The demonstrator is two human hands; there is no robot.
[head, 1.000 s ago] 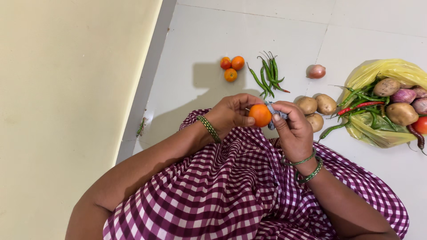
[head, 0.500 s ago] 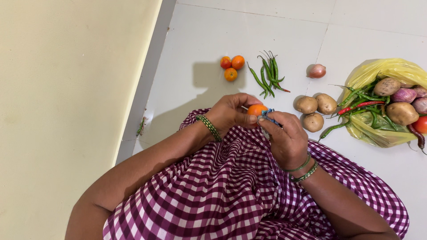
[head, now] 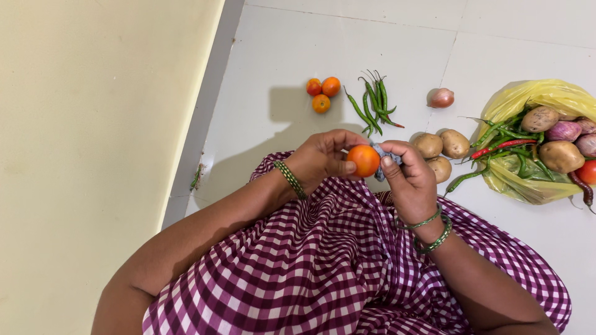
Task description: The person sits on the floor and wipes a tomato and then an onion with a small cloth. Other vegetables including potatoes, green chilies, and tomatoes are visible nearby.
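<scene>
**Tomato held up between both hands, cloth pressed against it**

The left hand (head: 323,158) is closed around a small round orange-red tomato (head: 363,160), fingers curled behind it and the thumb pressing its front; the tomato sits in the air just above the purple-and-white checked cloth of the lap (head: 323,260), between the two hands. The right hand (head: 410,180) pinches a small crumpled grey-blue rag (head: 380,162) in narrowed fingers and holds it touching the tomato's right side; both wrists carry green bangles.

By the look of it, the step in hand is wiping this one tomato; a fair judgement, since the rag lies against the skin. Going on from here calls for a light grip from the left hand, as ripe fruit bruises easily, and for turning the tomato so the rag meets the hidden side.

On the white tiled floor (head: 279,56) ahead lie three small orange tomatoes (head: 323,93) in a cluster; just beside them a bunch of long green chillies (head: 374,102); further right a single pinkish onion (head: 441,97); three brown potatoes (head: 442,152) near the right hand; and a yellow plastic bag (head: 540,96) spread open, holding more potatoes, onions, chillies and a red tomato at the frame edge.
</scene>
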